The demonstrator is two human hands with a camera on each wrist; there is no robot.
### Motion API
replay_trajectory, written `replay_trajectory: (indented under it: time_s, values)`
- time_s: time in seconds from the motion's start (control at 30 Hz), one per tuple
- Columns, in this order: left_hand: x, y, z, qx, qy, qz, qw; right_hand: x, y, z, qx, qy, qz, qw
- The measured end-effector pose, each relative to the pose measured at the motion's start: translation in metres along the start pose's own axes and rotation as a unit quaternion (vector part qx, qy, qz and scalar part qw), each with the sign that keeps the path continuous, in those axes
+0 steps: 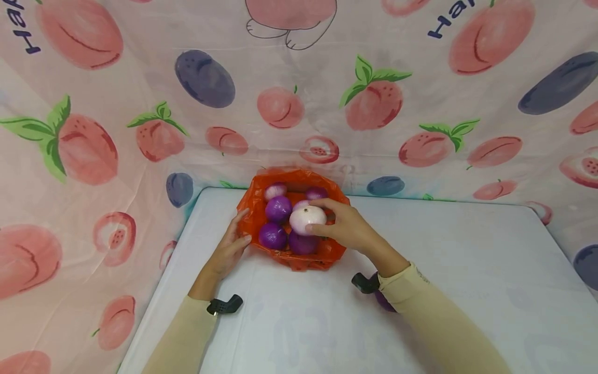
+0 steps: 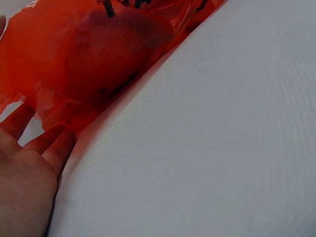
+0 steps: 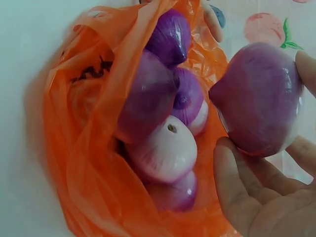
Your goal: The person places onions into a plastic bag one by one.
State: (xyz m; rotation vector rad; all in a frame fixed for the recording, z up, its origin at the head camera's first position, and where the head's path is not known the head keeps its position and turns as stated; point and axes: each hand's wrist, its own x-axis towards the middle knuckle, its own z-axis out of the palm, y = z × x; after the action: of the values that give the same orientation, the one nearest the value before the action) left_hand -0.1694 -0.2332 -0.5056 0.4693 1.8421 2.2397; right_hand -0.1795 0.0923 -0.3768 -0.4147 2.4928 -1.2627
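Above the open mouth of an orange plastic bag (image 1: 247, 218), my right hand (image 1: 348, 226) holds a red onion (image 1: 307, 222) between thumb and fingers. That onion shows a pale, whitish end in the head view and purple skin (image 3: 261, 101) in the right wrist view. Several purple onions (image 1: 273, 236) lie inside the bag, one with a pale end (image 3: 165, 150) facing up. At the bag's left side, my left hand (image 1: 229, 246) touches the plastic with extended fingers (image 2: 59, 145). Part of the bag's contents is hidden by the right hand and the held onion.
Another purple onion (image 1: 385, 302) sits on the white table (image 1: 467, 259), mostly hidden by the right sleeve. A fruit-print cloth (image 1: 280, 140) hangs behind and to the left of the table. Each wrist wears a small black camera (image 1: 225, 305).
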Motion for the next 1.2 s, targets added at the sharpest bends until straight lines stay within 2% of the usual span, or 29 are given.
replay_trajectory:
  time_s: [0.3,0.6,0.8,1.2]
  values:
    - [0.001,-0.001,-0.001,-0.001,-0.001,0.002,1.0000,0.014,-0.001,0.014,0.010,0.024,0.003,0.9997]
    - [0.000,-0.001,-0.001,0.002,-0.002,0.002,1.0000,0.024,0.003,0.022,-0.004,0.031,0.008,0.9995]
    - [-0.001,0.000,0.000,-0.003,0.001,0.000,1.0000,0.025,0.013,0.023,0.005,0.045,0.017,0.9988]
    - [-0.001,-0.001,-0.001,0.002,0.000,-0.001,1.0000,0.026,0.022,0.018,-0.036,0.066,0.006,0.9972]
